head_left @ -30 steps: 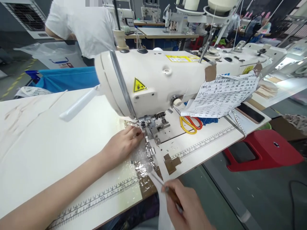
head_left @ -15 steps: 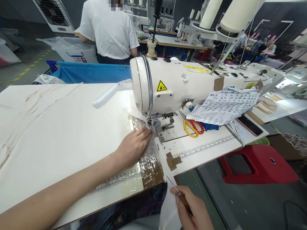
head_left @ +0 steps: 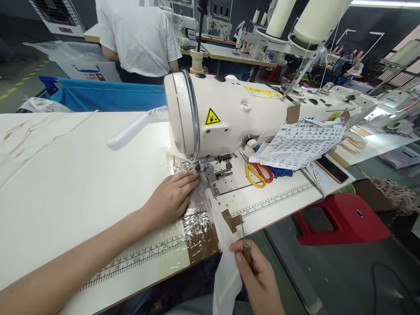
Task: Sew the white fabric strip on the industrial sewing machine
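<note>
My left hand (head_left: 172, 197) lies on the sewing table, fingers stretched flat and pressing a white fabric strip (head_left: 226, 271) beside the presser foot (head_left: 201, 168) of a cream sewing machine (head_left: 229, 116). The strip runs over crinkled clear tape (head_left: 197, 218) and hangs off the table's front edge. My right hand (head_left: 257, 275) is below that edge, closed on a thin wooden-handled awl (head_left: 246, 251) and pinching the hanging strip.
Yellow and red scissors (head_left: 257, 173), a handwritten sheet (head_left: 297, 142) and a phone (head_left: 331, 168) lie right of the needle. A red stool (head_left: 344, 216) stands lower right. A blue bin (head_left: 108, 96) and a person in a white shirt (head_left: 138, 37) are behind the table.
The camera has shifted slightly. My right hand with the awl has risen a little toward the table edge. My left hand stays flat by the presser foot.
</note>
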A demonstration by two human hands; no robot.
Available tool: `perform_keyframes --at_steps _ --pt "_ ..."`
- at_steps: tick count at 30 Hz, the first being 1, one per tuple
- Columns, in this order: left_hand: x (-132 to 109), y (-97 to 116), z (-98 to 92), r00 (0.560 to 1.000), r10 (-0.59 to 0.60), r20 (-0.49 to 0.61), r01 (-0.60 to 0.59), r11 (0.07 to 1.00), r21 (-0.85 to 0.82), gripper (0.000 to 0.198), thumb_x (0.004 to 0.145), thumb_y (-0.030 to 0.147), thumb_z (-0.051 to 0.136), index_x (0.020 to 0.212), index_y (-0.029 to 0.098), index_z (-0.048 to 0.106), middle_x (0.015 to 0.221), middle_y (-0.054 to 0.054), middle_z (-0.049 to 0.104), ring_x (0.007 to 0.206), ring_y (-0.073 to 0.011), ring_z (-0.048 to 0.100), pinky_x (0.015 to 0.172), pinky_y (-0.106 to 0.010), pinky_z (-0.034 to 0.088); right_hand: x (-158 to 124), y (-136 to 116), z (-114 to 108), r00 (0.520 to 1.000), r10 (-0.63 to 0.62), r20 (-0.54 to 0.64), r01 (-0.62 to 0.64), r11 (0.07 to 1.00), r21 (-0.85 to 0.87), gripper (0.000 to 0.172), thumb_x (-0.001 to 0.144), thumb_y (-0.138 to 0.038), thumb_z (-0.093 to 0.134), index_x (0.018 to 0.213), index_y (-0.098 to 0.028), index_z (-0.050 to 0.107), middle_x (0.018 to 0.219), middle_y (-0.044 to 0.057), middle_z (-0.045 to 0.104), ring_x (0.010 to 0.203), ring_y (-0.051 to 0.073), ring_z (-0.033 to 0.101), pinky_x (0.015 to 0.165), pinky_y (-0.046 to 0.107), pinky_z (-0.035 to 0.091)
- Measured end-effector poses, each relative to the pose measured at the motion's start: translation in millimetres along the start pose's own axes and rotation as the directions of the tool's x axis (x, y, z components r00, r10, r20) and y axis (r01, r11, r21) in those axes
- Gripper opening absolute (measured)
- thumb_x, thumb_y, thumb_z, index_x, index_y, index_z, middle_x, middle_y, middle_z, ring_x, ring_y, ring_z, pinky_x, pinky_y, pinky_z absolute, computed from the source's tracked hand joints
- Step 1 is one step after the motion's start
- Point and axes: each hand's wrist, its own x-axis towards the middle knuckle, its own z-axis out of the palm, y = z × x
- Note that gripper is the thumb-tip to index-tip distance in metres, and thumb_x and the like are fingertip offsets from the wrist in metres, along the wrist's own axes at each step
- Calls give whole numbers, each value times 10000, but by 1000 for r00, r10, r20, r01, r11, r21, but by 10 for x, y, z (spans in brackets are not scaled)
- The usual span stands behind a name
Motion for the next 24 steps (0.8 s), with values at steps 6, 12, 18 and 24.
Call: perform_keyframes --at_steps 6,12,18,24 --pt "-14 -121 8 996 83 -35 -84 996 -24 469 991 122 295 1350 54 590 1377 -114 611 1296 -251 557 1075 -462 536 -81 127 333 946 319 65 -290 736 611 464 699 -531 911 951 -200 704 783 11 549 645 127 493 586 199 396" --pt "12 33 -3 984 156 -88 -138 973 186 436 953 69 336 1259 -15 636 1299 -187 639 1219 -330 576 927 -487 601 -155 211 371 987 161 4 -157 959 234 517 830 -674 743 972 -179 702 686 -21 416 593 121 338 527 214 281" --pt "121 78 -29 988 110 -106 -85 973 214 384 969 82 363 1169 -26 672 1138 -205 644 1052 -335 575 790 -463 619 -6 80 203 991 -131 12 130 964 -230 381 1037 -514 485 1134 -200 676 728 -6 516 599 141 410 551 238 326" --pt "92 -21 -16 977 159 -141 -156 987 33 330 989 58 372 1144 18 660 1074 -162 637 1011 -266 570 854 -417 599 161 -85 158 927 -332 176 376 832 -408 284 1047 -318 428 1182 -202 650 719 -13 580 528 133 484 490 212 384"
